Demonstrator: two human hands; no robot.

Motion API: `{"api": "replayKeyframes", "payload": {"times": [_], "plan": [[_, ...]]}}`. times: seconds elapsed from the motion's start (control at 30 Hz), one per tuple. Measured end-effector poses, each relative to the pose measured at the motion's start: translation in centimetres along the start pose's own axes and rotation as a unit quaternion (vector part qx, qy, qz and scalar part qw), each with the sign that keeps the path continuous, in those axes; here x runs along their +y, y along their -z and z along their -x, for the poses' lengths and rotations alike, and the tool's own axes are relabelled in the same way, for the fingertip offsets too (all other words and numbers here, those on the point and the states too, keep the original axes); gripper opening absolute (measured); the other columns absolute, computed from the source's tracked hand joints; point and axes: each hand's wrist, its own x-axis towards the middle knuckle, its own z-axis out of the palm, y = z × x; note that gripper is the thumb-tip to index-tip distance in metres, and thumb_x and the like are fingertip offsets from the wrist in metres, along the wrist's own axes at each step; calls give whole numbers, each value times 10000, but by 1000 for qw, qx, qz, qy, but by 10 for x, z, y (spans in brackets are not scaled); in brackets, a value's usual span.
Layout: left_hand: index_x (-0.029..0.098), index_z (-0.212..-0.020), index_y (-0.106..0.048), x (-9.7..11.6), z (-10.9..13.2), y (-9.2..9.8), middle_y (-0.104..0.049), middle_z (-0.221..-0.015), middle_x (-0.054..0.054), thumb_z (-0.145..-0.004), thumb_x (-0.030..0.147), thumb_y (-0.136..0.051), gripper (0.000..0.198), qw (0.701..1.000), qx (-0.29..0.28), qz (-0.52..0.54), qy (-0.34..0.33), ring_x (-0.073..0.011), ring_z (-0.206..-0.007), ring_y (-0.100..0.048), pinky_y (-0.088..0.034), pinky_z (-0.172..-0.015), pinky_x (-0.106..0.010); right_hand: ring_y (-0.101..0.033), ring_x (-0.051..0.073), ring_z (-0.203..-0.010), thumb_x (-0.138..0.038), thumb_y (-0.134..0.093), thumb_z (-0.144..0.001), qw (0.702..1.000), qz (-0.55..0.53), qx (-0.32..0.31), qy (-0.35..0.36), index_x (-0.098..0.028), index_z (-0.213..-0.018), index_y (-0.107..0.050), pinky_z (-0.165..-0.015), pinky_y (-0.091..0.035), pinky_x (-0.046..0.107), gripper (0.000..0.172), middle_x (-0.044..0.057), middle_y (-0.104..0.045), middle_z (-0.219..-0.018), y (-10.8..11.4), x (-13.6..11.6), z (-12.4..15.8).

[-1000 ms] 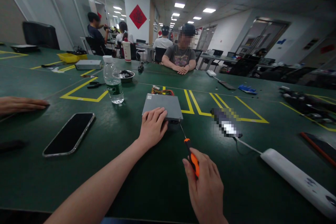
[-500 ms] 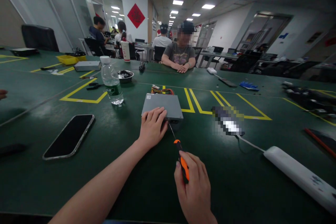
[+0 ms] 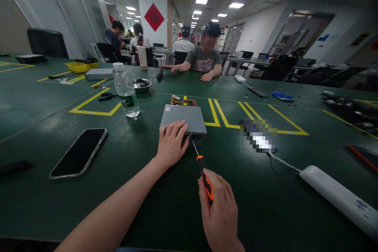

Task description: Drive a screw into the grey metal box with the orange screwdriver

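A grey metal computer power supply (image 3: 183,116) lies flat on the green table, a bundle of coloured wires (image 3: 183,102) behind it. My left hand (image 3: 173,139) holds it by the near left corner, fingers over the top and thumb down at the front face. In my right hand (image 3: 220,204) is an orange and black screwdriver (image 3: 203,171), gripped by its handle. Its thin shaft slants up and away to the front face, beside my left thumb. Whether the tip sits in a screw is too small to tell.
Left of the power supply stand a water bottle (image 3: 126,90) and a metal bowl (image 3: 142,86); a phone (image 3: 79,152) lies nearer. To the right are a blurred-out lit device (image 3: 258,138) and a white power strip (image 3: 339,201). A person (image 3: 203,55) sits opposite.
The screwdriver handle has turned in my right hand, showing more black. The person opposite has stretched one arm toward a small dark object. A hand at the left edge has gone.
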Motion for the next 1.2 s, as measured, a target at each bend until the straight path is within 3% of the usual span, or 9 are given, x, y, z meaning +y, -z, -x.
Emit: {"api": "replayKeyframes", "payload": {"times": [0.13,0.33,0.53,0.77,0.93,1.07,1.2], "plan": [[216,-1187,-474,0,0,-1,-534,-1254,-72,-860,295,-453,336,1000,3,4,0,-236,-1171,-436,-270,-933,-414,-623,180,-736,-303,-394,-925,999,10,-38,1,-142,-1064,-515,-624,-531,315,244,81,-637,-824,5,-7,-8],[210,-1187,-464,-2,2,-2,-505,-1281,-91,-838,284,-492,358,999,29,21,-22,-234,-1174,-429,-267,-938,-416,-578,229,-967,-202,-353,-902,999,-24,-14,-17,-127,-1121,-470,-690,-548,352,259,164,-538,-1078,2,-18,-8],[252,-897,-589,-5,3,-4,-525,-1250,-61,-824,271,-540,90,993,63,29,-96,-224,-1158,-444,-243,-945,-447,-609,178,-898,-151,-387,-904,999,-42,3,-18,-171,-1050,-538,-654,-550,264,210,115,-545,-1016,-2,-7,-2],[276,-845,-614,-7,4,-6,-574,-1179,-30,-834,238,-544,81,990,64,27,-125,-202,-1118,-472,-199,-954,-467,-602,179,-921,-182,-391,-893,995,-85,-22,-45,-151,-1021,-529,-679,-554,279,191,140,-497,-1093,5,-11,-5],[292,-884,-618,-8,5,-6,-597,-1158,-10,-834,220,-540,118,990,55,17,-129,-203,-1120,-470,-192,-955,-466,-553,223,-1069,-113,-420,-844,994,-96,-42,24,-168,-1142,-491,-738,-556,331,312,156,-431,-1278,7,-9,1],[310,-937,-606,-9,6,-2,-586,-1189,1,-847,200,-510,172,992,21,6,-123,-206,-1150,-452,-199,-953,-469,-576,220,-1046,-90,-485,-828,992,-89,-34,77,-174,-1127,-534,-743,-555,311,314,150,-510,-1230,7,-7,2],[301,-1031,-576,-8,5,2,-578,-1205,-18,-853,173,-470,243,993,-5,15,-118,-201,-1166,-447,-208,-964,-448,-633,179,-882,-98,-558,-802,994,-101,31,31,-176,-1019,-553,-693,-563,288,230,109,-615,-1017,4,-7,-4]]}}
